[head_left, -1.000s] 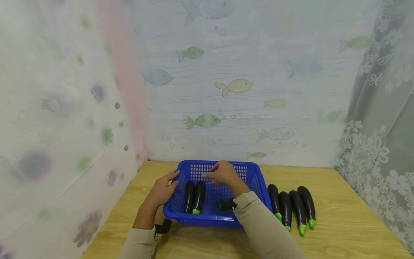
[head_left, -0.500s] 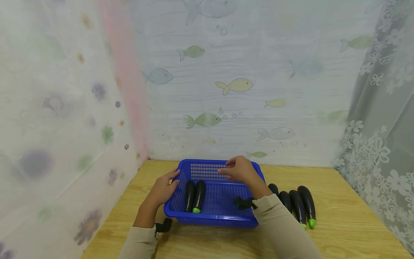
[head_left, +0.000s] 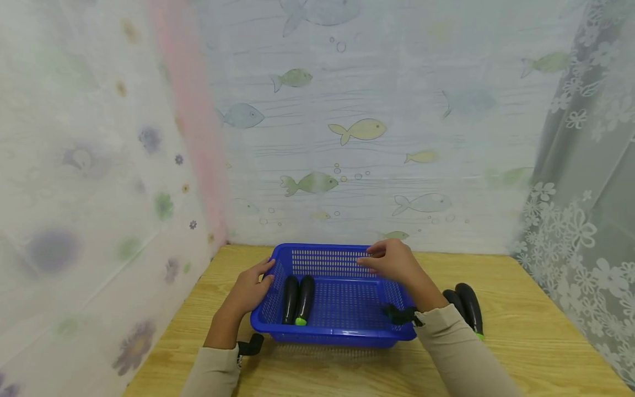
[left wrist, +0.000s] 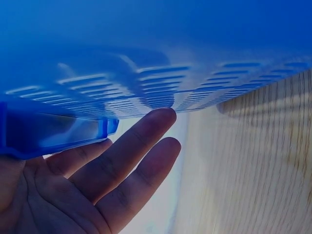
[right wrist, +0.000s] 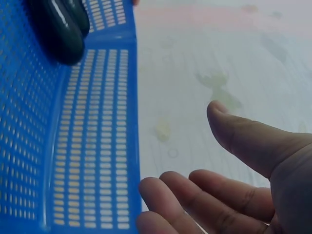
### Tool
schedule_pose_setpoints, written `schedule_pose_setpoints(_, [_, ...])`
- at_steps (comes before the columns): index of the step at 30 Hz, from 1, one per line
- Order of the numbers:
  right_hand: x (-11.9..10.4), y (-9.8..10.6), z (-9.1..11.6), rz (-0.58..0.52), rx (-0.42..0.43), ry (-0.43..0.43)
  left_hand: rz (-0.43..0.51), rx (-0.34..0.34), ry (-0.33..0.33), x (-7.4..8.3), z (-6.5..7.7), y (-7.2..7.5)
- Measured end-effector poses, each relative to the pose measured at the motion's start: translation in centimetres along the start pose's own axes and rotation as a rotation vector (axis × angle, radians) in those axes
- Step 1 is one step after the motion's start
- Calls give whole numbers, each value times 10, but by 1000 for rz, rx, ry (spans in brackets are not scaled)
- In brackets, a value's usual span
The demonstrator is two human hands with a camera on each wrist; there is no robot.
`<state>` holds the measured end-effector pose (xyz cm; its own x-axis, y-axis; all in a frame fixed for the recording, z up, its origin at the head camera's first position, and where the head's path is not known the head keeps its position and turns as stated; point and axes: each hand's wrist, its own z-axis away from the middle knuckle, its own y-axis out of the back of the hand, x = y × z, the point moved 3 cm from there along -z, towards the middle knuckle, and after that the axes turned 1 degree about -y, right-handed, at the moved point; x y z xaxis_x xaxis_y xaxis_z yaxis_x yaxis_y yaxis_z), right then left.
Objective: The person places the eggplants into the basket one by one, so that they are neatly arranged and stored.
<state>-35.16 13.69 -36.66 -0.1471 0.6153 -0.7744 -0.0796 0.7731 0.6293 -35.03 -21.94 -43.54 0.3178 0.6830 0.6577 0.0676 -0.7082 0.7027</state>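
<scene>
Two dark eggplants (head_left: 291, 300) lie side by side at the left end of a blue slotted plastic basket (head_left: 337, 332), one showing its green tip. My left hand (head_left: 248, 289) holds the basket's left rim. From beneath, the left wrist view shows straight fingers (left wrist: 141, 139) along the outer wall, with the rim near the thumb side. Over the basket's back right corner hovers my right hand (head_left: 394, 262), empty, its thumb apart from the loosely bent fingers (right wrist: 214, 200). More eggplants (head_left: 470, 309) lie right of the basket, partly hidden by the right forearm.
The basket stands on a wood-grain table (head_left: 526, 342). Behind it rises a fish-printed curtain (head_left: 317, 138), with a flowered sheet (head_left: 99, 193) on the left and a lace curtain (head_left: 585, 220) on the right. A black wrist mount (head_left: 402, 315) hangs under the right wrist.
My right hand has moved right, from above the basket's middle to its right back corner, and its forearm now covers more of the eggplants outside. The left hand stays put.
</scene>
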Motion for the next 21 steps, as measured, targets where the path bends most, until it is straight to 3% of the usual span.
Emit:
schedule_pose_setpoints(8, [22, 18, 12, 27, 45, 13, -25, 6, -15, -1, -1, 0])
schedule_pose_setpoints(21, [54, 48, 29, -71, 59, -46, -33, -3, 4, 1, 0, 0])
